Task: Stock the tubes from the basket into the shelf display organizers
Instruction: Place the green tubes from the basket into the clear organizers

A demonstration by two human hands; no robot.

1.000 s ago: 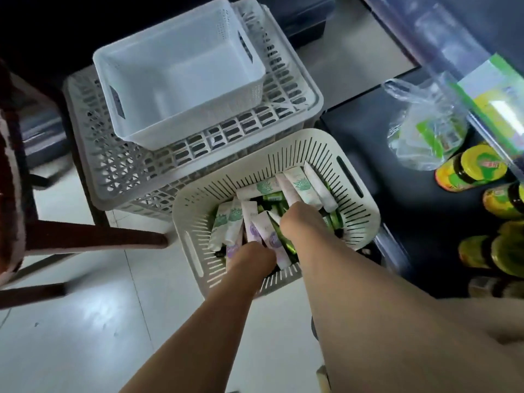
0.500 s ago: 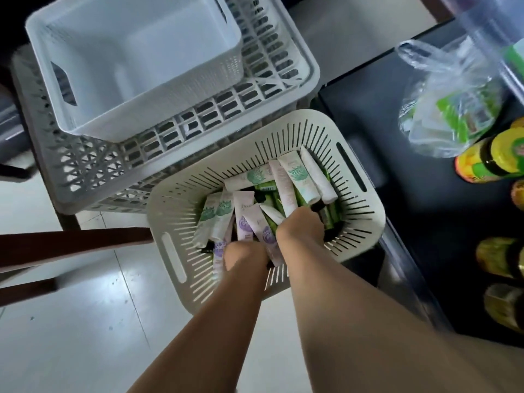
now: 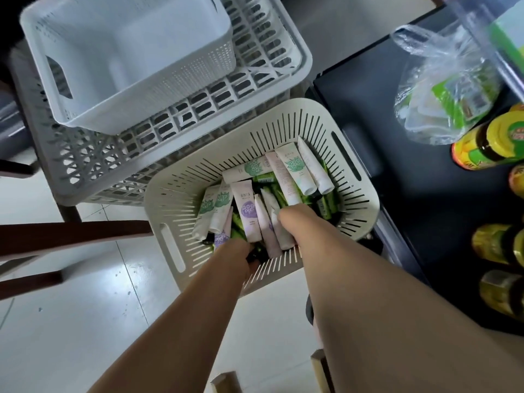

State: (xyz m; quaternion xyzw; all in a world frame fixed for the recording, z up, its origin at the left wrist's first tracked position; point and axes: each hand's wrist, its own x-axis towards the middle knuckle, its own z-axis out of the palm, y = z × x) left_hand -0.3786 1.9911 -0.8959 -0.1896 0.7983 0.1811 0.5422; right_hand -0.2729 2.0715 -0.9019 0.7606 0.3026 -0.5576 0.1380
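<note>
Still dug into the basket of tubes, left hand and right hand hide their fingers, grip unclear; bunch tubes parallel before lifting.

The basket is standing in the middle, and the tubes are lying in it in a loose heap. Both hands are reaching into it from the near side. The left hand is staying at the near wall, and the right hand is lying just to its right, further in among the tubes. Behind the basket, to the left, a large crate is standing, with a smaller bin sitting on it. On the right a shelf is carrying a plastic bag at the back and bottles nearer.
</note>
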